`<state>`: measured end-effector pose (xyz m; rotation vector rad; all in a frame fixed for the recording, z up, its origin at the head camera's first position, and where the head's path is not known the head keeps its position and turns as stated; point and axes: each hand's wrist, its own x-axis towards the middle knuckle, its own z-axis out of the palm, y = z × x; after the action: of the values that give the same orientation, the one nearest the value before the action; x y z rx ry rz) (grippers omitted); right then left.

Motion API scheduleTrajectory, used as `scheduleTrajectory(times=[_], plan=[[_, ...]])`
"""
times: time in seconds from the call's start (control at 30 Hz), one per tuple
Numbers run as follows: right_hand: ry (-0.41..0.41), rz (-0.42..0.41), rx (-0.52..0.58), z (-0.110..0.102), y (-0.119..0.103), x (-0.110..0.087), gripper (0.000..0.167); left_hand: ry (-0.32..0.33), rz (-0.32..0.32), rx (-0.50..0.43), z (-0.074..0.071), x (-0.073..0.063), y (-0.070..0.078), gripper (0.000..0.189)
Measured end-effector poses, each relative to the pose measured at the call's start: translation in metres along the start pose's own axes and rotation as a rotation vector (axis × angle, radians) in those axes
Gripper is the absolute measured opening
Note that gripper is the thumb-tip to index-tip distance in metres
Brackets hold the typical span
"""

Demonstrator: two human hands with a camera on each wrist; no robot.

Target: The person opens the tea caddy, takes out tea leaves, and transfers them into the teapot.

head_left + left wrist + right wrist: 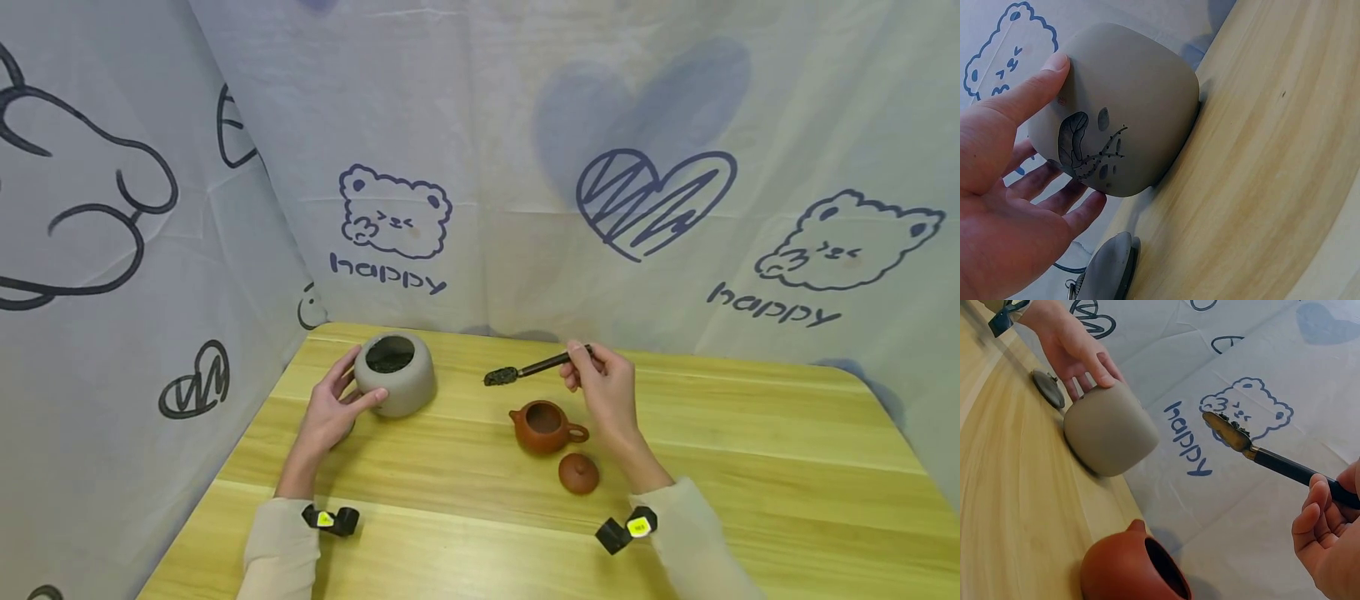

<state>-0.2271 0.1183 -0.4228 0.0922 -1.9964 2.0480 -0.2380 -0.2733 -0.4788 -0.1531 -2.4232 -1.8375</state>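
Observation:
My left hand (328, 414) holds the side of a round grey tea canister (411, 385), thumb on the near side and fingers around the back. The canister stands open on the table with dark tea leaves (390, 362) inside; a leaf-and-branch pattern marks its wall in the left wrist view. My right hand (606, 390) grips the black handle of a tea scoop (1282, 467), raised above the table. Dark leaves (500, 377) heap on its blade. Just below the scoop sits a reddish-brown clay teapot (542, 439), uncovered, spout pointing left.
The teapot's lid (578, 476) lies in front of the pot, knob upward. A grey canister lid (1105, 272) rests on the table near my left hand, mostly hidden in the head view. A printed cloth (510, 275) hangs behind the wooden table (450, 508).

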Motion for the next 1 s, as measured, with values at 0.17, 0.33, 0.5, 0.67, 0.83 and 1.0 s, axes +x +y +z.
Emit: scheduleTrajectory(times=[0.17,0.33,0.5,0.67,0.83,1.0], plan=[[0.020,0.015,-0.010,-0.014,0.005,-0.006,0.041,-0.006,-0.008,-0.001,0.000,-0.001,-0.001,0.088],[0.051,0.025,-0.035,-0.027,0.011,-0.009,0.039,-0.013,-0.007,0.002,0.000,0.000,-0.001,0.088],[0.077,0.029,-0.069,-0.039,0.017,-0.011,0.042,-0.014,-0.009,-0.001,-0.001,0.001,0.000,0.088],[0.102,0.041,-0.073,-0.048,0.022,-0.013,0.040,-0.009,-0.011,0.001,-0.001,0.003,0.000,0.088],[0.105,0.035,-0.097,-0.054,0.029,-0.015,0.040,-0.006,-0.010,0.000,-0.001,0.004,0.001,0.088],[0.096,0.025,-0.119,-0.055,0.035,-0.014,0.039,-0.008,-0.011,-0.005,-0.002,0.004,0.000,0.088]])
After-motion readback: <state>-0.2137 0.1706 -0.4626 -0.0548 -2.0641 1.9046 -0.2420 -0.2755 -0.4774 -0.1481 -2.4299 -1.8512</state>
